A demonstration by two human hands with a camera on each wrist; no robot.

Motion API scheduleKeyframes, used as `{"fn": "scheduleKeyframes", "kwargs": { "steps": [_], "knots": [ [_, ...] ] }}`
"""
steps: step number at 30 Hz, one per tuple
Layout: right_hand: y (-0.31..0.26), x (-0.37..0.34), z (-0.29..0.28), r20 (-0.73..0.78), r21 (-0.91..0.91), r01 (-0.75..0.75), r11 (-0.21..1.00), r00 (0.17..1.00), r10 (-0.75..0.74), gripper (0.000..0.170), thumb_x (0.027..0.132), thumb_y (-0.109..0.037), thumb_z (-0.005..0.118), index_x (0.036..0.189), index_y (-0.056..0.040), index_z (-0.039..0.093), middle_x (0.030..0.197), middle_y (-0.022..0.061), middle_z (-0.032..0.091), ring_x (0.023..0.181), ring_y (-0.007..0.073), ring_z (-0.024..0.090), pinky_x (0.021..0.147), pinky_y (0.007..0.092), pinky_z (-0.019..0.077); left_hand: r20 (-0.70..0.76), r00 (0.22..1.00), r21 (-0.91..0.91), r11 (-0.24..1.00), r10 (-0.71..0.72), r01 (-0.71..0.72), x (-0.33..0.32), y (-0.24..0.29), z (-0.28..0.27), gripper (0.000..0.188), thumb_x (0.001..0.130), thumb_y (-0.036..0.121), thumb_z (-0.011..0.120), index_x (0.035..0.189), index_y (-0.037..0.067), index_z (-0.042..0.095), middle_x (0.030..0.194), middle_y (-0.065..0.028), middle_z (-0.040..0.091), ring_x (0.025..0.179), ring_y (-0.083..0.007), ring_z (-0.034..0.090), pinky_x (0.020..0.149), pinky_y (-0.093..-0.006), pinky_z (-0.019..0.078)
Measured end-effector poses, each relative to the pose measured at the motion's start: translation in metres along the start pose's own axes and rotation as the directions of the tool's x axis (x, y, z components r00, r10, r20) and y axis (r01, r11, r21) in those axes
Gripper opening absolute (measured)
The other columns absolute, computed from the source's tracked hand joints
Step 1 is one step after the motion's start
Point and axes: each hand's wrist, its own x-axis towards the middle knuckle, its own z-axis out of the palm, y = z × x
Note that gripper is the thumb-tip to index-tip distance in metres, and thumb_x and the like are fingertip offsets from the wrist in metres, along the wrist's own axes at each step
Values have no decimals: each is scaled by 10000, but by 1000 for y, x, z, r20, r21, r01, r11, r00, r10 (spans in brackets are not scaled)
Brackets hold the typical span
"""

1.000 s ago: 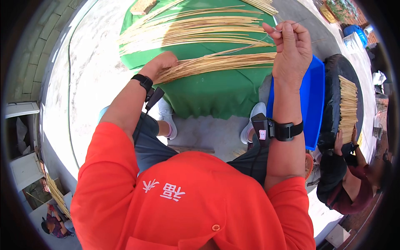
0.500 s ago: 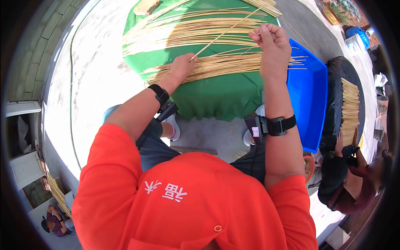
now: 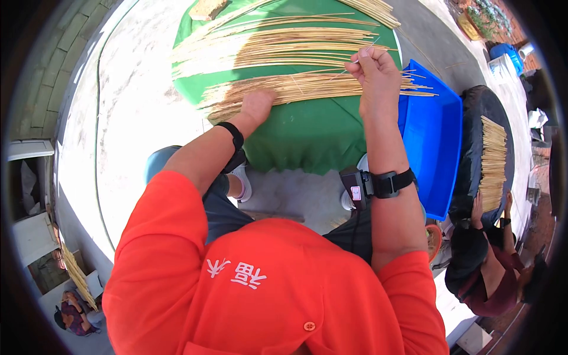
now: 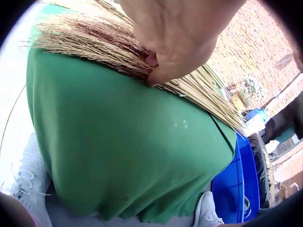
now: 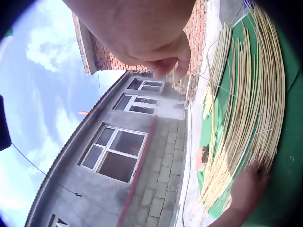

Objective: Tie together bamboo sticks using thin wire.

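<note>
A row of long dry plant stalks (image 3: 325, 87) lies across the near part of a green cloth (image 3: 307, 133), with brushy ends toward the left. My left hand (image 3: 258, 106) grips the near edge of this row; the left wrist view shows thumb and fingertips pressed in where the brushy heads (image 4: 90, 40) meet the bare stems (image 4: 208, 97). Raised over the right part of the row, my right hand (image 3: 378, 83) pinches a fine white thread between thumb and forefinger. Thread (image 5: 239, 97) runs across the stalks in the right wrist view.
More stalks (image 3: 296, 41) lie farther back on the cloth, near a brick chunk (image 3: 207, 8). Right of the table stands a blue tub (image 3: 432, 154), with stalk ends reaching over it. Beyond, another person's hands (image 3: 478, 208) touch stalks (image 3: 493, 160) on a black-covered round surface.
My left hand moved right, lifted a single stalk half a second ago, and is now down on the row's edge. The right hand came left and slightly lower, still pinching the thread.
</note>
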Motion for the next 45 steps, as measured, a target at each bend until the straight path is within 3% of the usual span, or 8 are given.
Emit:
{"fn": "scheduleKeyframes", "kwargs": {
  "steps": [5, 16, 22, 27, 30, 32, 39, 45],
  "knots": [
    [-1, -4, 3, 119, 48, 93, 995, 988, -98, 50, 854, -60, 532, 874, -15, 534, 766, 58, 586, 688, 132, 579, 686, 243, 482, -63, 998, -86, 996, -22, 17, 9, -23, -21, 185, 683, 10, 543, 819, 121, 599, 882, -81, 567, 862, -282, 571, 691, -400, 470],
    [0, -6, 10, 166, 65, 108, 992, 979, -117, 35, 857, -56, 525, 863, -22, 531, 778, 66, 590, 693, 113, 552, 691, 248, 472, 357, 932, 42, 998, -64, 53, -18, -49, -27, 371, 583, 123, 732, 927, 130, 594, 955, -60, 578, 922, -262, 567, 744, -383, 477],
    [-3, -1, 8, 143, 109, 145, 983, 977, -160, 34, 856, -40, 522, 881, -19, 528, 778, 68, 590, 705, 130, 563, 727, 271, 486, 324, 945, -63, 996, -32, 55, -21, -49, -27, 396, 591, 186, 748, 943, 109, 583, 918, -71, 615, 900, -271, 582, 730, -391, 474],
    [-9, 2, 9, 152, 190, 202, 961, 961, -232, 38, 860, -45, 522, 887, -19, 525, 792, 62, 588, 731, 135, 574, 786, 299, 478, 204, 978, -189, 982, 35, 5, -25, -47, -11, 187, 659, 225, 633, 754, 85, 553, 666, -102, 590, 669, -312, 571, 607, -418, 444],
    [-12, 1, 12, 177, 230, 228, 946, 946, -271, 36, 863, -49, 520, 886, -22, 524, 795, 59, 585, 725, 130, 569, 792, 304, 474, 265, 962, -253, 958, -65, 135, -21, -48, -5, 194, 699, 264, 604, 769, 84, 589, 750, -112, 614, 747, -302, 585, 643, -408, 466],
    [-12, 0, 14, 201, 181, 219, 959, 946, -254, 46, 854, -60, 528, 869, -17, 521, 761, 54, 574, 649, 107, 546, 643, 225, 450, 275, 959, -272, 951, -71, 148, -21, -49, -2, 199, 714, 275, 601, 750, 79, 595, 735, -116, 612, 737, -306, 583, 643, -407, 462],
    [2, 0, -1, 97, -23, 67, 997, 993, -64, 49, 861, -70, 523, 868, -23, 537, 766, 50, 579, 694, 110, 550, 700, 240, 470, 214, 922, -466, 796, -322, 386, -2, -48, -32, 219, 762, 291, 612, 831, 84, 633, 714, -122, 610, 721, -293, 590, 665, -384, 460],
    [2, -6, -3, 53, -6, 44, 999, 998, -44, 40, 858, -69, 524, 860, -30, 533, 751, 48, 572, 666, 99, 535, 670, 226, 466, 114, 957, -543, 790, -266, 284, 26, -39, -54, 254, 692, 230, 688, 893, 89, 624, 756, -124, 614, 731, -280, 595, 697, -371, 461]
  ]
}}
